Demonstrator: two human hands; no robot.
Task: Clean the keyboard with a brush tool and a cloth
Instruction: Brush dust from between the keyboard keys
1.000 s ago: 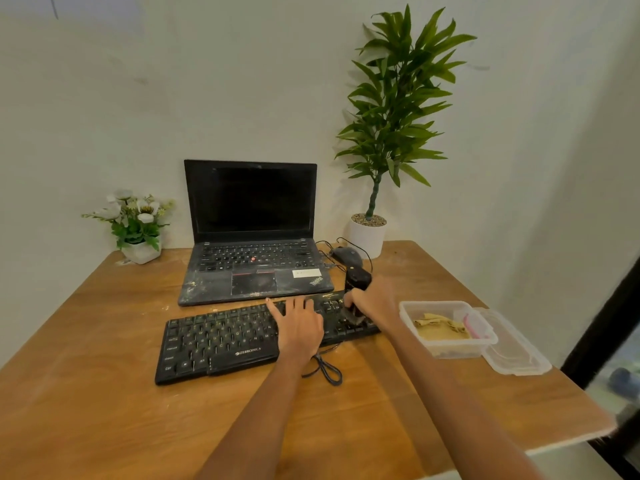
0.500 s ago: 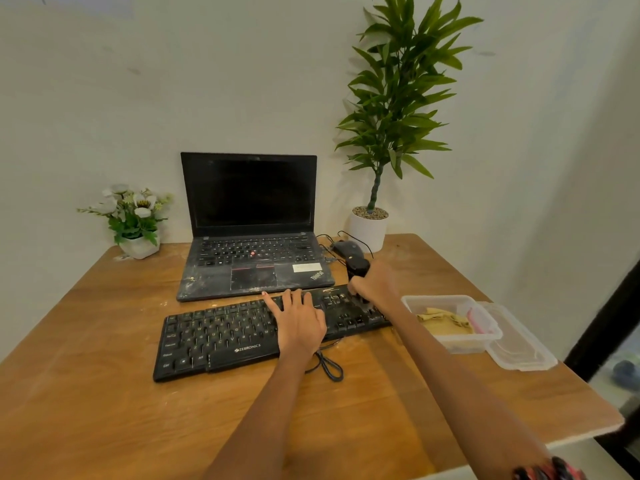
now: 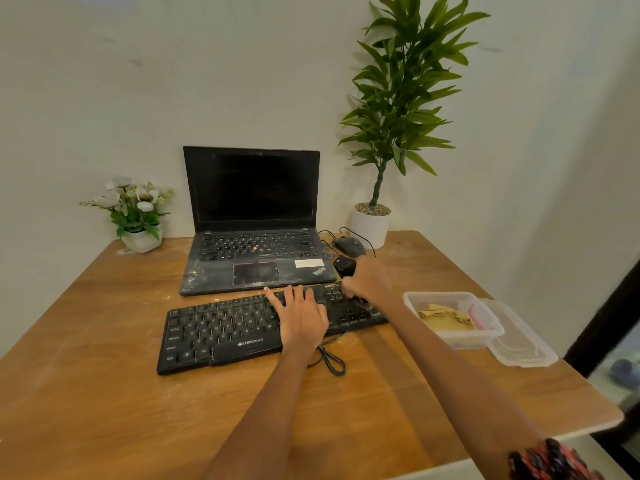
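A black dusty keyboard (image 3: 225,332) lies on the wooden table in front of a laptop. My left hand (image 3: 301,317) rests flat on its middle keys with straight fingers. My right hand (image 3: 367,282) grips a black brush tool (image 3: 344,266) over the keyboard's right end; the tool's rounded top sticks out above my fist and its bristle end is hidden against the keys. A yellow cloth (image 3: 446,318) lies in a clear plastic box to the right.
An open, dusty black laptop (image 3: 256,237) stands behind the keyboard. A mouse (image 3: 349,245) and a potted plant (image 3: 370,226) sit back right, a small flower pot (image 3: 140,237) back left. The clear box (image 3: 453,337) and its lid (image 3: 523,344) are near the right edge. The keyboard cable (image 3: 329,362) loops in front.
My right hand with the brush has shifted slightly over the keyboard's right end, away from me compared with a second ago. My left hand stays on the keys. The camera has tilted a little.
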